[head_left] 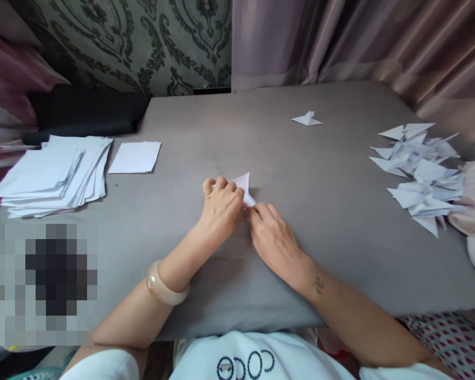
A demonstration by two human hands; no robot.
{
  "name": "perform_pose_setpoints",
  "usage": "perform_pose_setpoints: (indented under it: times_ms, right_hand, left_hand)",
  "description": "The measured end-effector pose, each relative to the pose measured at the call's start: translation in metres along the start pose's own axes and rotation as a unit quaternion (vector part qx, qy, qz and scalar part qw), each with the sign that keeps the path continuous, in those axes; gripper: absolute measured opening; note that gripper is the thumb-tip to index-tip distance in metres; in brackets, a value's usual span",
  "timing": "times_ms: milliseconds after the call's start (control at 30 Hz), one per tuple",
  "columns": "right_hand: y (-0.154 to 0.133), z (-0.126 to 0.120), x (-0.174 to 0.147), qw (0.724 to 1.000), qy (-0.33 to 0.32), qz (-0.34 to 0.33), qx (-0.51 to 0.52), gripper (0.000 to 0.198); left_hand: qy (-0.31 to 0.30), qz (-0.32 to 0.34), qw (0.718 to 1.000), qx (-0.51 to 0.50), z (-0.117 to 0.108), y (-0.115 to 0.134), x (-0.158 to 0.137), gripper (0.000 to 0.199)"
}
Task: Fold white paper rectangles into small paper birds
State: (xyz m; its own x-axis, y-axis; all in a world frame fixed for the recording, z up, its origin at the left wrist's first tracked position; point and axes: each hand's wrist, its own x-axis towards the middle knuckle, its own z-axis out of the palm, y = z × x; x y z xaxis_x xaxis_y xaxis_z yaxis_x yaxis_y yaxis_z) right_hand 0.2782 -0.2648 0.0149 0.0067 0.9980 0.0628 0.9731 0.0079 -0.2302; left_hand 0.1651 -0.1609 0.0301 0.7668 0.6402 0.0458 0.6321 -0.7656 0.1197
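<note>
"In the head view, where's the white paper (242,183)?"
"On the grey table (190,126) before me, partly folded. My left hand (224,203) holds it under curled fingers; my right hand (269,229) pinches its near corner."
"How far along?"
"Well on, I'd judge: folded pieces (423,177) heaped at my right, a lone folded piece (307,120) beyond. Left flat: the large stack (81,166) and small stack (135,157) at my left."

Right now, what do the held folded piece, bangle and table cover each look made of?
Held piece: probably paper, matt white, with straight edges and a sharp corner. Bangle: perhaps stone, glass or plastic, given its smooth, glossy cream surface. Table cover: likely cloth; dull grey, faintly wrinkled near the front.
</note>
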Motion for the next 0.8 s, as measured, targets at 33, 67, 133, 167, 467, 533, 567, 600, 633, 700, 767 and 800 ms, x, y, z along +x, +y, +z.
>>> perform_pose_setpoints:
  times_ms: [33, 67, 133, 167, 467, 533, 567, 600, 633, 700, 767, 800]
  right_hand:
    - [-0.0010, 0.0013, -0.0002, 1.000, -0.001, 0.000, -0.010, 0.030]
    - [-0.0017, 0.0027, -0.0004, 1.000, -0.002, -0.001, -0.016, 0.029]
    - [-0.0027, 0.0051, -0.0009, 1.000, 0.002, -0.005, -0.018, 0.028]
    - [-0.0030, 0.0059, -0.0011, 1.000, 0.004, -0.007, -0.016, 0.027]
    - [-0.0034, -0.0002, 0.0025, 1.000, -0.009, -0.012, 0.003, 0.032]
    - [-0.0032, -0.0008, 0.0037, 1.000, -0.012, -0.016, -0.001, 0.035]
    - [-0.0031, -0.0008, 0.0041, 1.000, -0.014, -0.018, -0.003, 0.036]
    - [-0.0031, -0.0006, 0.0044, 1.000, -0.015, -0.019, -0.005, 0.037]
    - [-0.0033, -0.0003, 0.0045, 1.000, -0.016, -0.021, -0.006, 0.038]
    - [-0.0041, 0.0006, 0.0044, 1.000, -0.016, -0.024, -0.010, 0.039]
    - [-0.0056, 0.0015, 0.0039, 0.999, -0.012, -0.027, -0.014, 0.039]
    - [-0.0065, 0.0019, 0.0036, 0.999, -0.010, -0.027, -0.016, 0.040]
  left_hand:
    - [0.001, -0.007, 1.000, -0.002, 0.0006, -0.0006, -0.0001, 0.015]
    - [0.001, -0.011, 1.000, -0.003, 0.0015, -0.0010, -0.0002, 0.015]
    - [-0.004, -0.007, 1.000, -0.006, 0.0037, -0.0014, -0.0004, 0.016]
    - [-0.007, -0.004, 1.000, -0.006, 0.0049, -0.0014, -0.0005, 0.017]
    - [0.007, -0.001, 1.000, 0.017, 0.0022, -0.0022, -0.0034, 0.015]
    - [0.003, -0.008, 1.000, 0.013, -0.0002, -0.0020, -0.0040, 0.014]
    - [-0.001, -0.012, 1.000, 0.009, -0.0010, -0.0018, -0.0041, 0.015]
    - [-0.006, -0.016, 1.000, 0.003, -0.0015, -0.0014, -0.0041, 0.015]
    - [-0.010, -0.018, 1.000, -0.001, -0.0017, -0.0011, -0.0038, 0.016]
    - [-0.016, -0.018, 1.000, -0.006, -0.0013, -0.0007, -0.0031, 0.015]
    - [-0.019, -0.018, 1.000, -0.003, -0.0001, -0.0006, -0.0021, 0.015]
    - [-0.020, -0.018, 1.000, 0.001, 0.0005, -0.0006, -0.0016, 0.015]
